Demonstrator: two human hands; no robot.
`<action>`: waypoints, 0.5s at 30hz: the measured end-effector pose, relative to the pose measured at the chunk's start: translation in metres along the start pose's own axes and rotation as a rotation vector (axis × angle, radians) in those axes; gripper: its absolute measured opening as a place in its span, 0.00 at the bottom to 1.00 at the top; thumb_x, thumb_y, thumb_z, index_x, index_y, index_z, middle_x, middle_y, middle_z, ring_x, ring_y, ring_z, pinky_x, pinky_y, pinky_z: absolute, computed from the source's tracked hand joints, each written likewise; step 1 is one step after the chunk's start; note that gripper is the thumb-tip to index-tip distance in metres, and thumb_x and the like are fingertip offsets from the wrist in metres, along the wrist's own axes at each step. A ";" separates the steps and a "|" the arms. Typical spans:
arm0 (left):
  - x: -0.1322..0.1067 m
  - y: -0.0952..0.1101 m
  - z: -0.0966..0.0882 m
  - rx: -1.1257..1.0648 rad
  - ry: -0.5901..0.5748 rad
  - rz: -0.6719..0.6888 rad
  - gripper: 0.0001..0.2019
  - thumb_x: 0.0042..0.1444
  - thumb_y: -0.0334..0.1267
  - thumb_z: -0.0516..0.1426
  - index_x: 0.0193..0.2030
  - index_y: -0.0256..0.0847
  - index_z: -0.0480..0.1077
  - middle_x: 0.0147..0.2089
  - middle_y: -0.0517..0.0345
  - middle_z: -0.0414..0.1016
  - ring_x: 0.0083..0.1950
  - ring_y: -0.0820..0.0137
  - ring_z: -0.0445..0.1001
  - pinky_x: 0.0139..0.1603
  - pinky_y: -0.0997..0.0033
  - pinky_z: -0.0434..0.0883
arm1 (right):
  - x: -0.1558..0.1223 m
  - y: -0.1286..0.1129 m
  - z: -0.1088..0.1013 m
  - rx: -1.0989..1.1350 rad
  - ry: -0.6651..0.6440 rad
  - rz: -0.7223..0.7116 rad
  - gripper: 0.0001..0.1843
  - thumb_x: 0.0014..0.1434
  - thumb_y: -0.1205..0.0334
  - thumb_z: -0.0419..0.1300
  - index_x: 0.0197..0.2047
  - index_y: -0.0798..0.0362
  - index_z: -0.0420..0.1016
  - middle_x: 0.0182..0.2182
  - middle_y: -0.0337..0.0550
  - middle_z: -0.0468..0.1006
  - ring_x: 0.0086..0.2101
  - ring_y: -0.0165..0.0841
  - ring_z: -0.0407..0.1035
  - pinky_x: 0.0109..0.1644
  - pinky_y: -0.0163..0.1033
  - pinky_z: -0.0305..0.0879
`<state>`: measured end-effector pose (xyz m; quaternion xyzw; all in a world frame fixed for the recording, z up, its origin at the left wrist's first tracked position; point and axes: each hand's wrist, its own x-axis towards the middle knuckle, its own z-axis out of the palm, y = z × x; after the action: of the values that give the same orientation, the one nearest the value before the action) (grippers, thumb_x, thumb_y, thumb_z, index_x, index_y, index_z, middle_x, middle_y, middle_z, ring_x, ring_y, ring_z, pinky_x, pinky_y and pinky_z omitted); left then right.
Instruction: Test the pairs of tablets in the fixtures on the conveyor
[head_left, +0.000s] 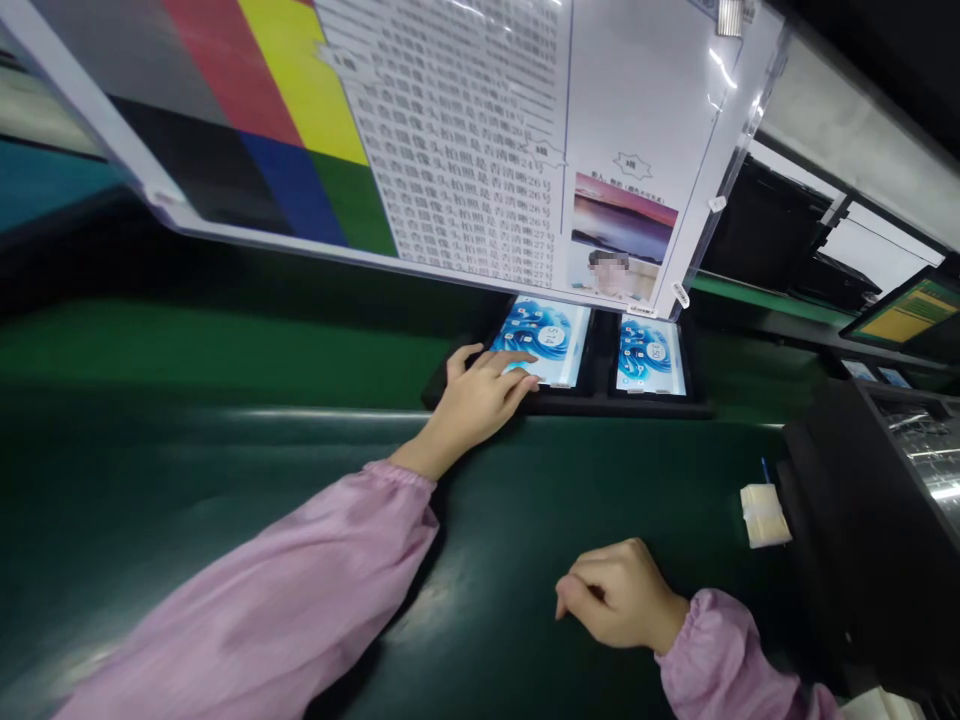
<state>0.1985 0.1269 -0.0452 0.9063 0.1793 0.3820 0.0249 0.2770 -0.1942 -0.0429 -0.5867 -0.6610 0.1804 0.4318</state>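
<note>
While the left hand (480, 400) spread its fingers over the left tablet (551, 338) in the black tray (645, 408), gripping nothing, the right hand (619, 595) curled loosely, apparently empty. The tablet looked light, stiff, slick and fragile-screened, best held by 2 opposite edges.

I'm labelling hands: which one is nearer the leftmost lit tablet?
Left. The left hand is over the lower-left part of the tablet; the right hand is apart, toward the lower right.
</note>
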 end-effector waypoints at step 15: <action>0.003 0.001 -0.006 -0.069 0.043 -0.024 0.18 0.71 0.32 0.46 0.43 0.43 0.79 0.54 0.51 0.84 0.52 0.59 0.81 0.68 0.46 0.60 | -0.001 0.007 -0.002 -0.079 -0.049 0.063 0.24 0.74 0.59 0.54 0.28 0.51 0.80 0.25 0.36 0.80 0.27 0.28 0.75 0.34 0.33 0.64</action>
<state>0.1970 0.1261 -0.0387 0.8942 0.1771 0.4072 0.0569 0.2826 -0.1939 -0.0475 -0.6189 -0.6593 0.1821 0.3862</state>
